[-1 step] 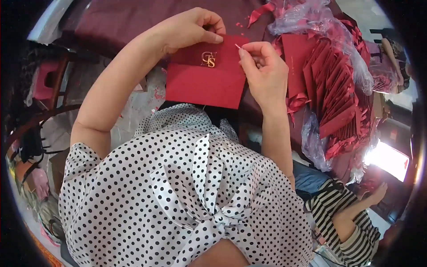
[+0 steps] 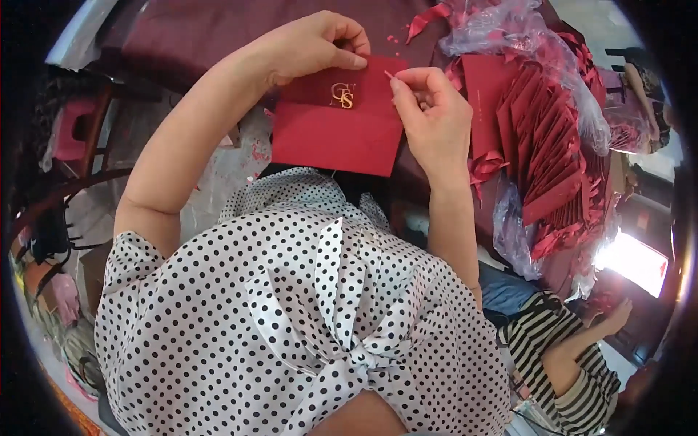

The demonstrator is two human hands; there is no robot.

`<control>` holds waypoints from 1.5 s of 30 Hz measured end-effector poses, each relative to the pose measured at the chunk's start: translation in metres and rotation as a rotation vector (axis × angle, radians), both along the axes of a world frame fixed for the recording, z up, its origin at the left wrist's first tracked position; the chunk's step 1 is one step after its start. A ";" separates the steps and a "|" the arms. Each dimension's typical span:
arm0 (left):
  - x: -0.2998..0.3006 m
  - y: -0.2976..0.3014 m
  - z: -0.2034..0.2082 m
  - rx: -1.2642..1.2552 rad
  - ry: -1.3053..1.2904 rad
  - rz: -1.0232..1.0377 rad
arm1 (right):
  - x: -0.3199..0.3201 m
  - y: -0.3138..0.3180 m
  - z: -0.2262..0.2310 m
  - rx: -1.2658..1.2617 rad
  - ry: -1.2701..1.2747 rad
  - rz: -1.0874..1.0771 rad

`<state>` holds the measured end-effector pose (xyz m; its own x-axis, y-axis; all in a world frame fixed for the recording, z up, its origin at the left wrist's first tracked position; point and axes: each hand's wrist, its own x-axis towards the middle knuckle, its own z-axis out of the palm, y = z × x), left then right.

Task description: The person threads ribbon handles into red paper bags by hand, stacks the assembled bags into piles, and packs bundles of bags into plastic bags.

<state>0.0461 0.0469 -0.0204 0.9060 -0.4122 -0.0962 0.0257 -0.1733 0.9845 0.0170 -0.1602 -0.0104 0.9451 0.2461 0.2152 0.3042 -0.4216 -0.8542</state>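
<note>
A flat, folded red paper piece (image 2: 331, 139) with a shiny gold emblem lies at the near edge of the table. At its upper edge, my left hand (image 2: 320, 45) is closed, thumb and fingertips pinching the paper near the middle. Beside its right edge, the thumb and index finger of my right hand (image 2: 432, 112) pinch a thin, pinkish strip (image 2: 389, 74). Whether that strip is fixed to the paper cannot be made out. The other fingers of the right hand are curled in.
To the right, a fanned stack of red folded paper pieces (image 2: 542, 138) with red ribbons lies partly under clear plastic wrap (image 2: 502, 29). A loose red ribbon (image 2: 429, 20) and small red scraps lie on the dark red tabletop (image 2: 218, 33). A person in a striped top (image 2: 552, 356) is at lower right.
</note>
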 end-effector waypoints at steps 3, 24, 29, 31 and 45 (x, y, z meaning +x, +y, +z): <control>0.000 -0.001 0.005 0.022 0.035 -0.004 | 0.001 0.001 0.002 -0.109 -0.075 0.014; -0.015 -0.016 -0.013 0.087 -0.211 0.105 | 0.003 0.006 -0.006 -0.475 -0.606 0.152; -0.019 -0.018 -0.016 0.178 -0.310 0.136 | 0.012 0.008 -0.012 -0.527 -0.734 0.200; -0.021 -0.016 -0.016 0.179 -0.305 0.152 | 0.014 0.007 -0.007 -0.317 -0.415 0.176; -0.004 0.000 -0.003 0.236 -0.243 -0.376 | -0.003 0.002 0.004 -0.191 -0.187 0.351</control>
<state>0.0420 0.0473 -0.0232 0.7065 -0.7070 -0.0312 -0.3059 -0.3448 0.8874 0.0141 -0.1580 -0.0067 0.7463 0.5972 0.2938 0.5990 -0.4102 -0.6877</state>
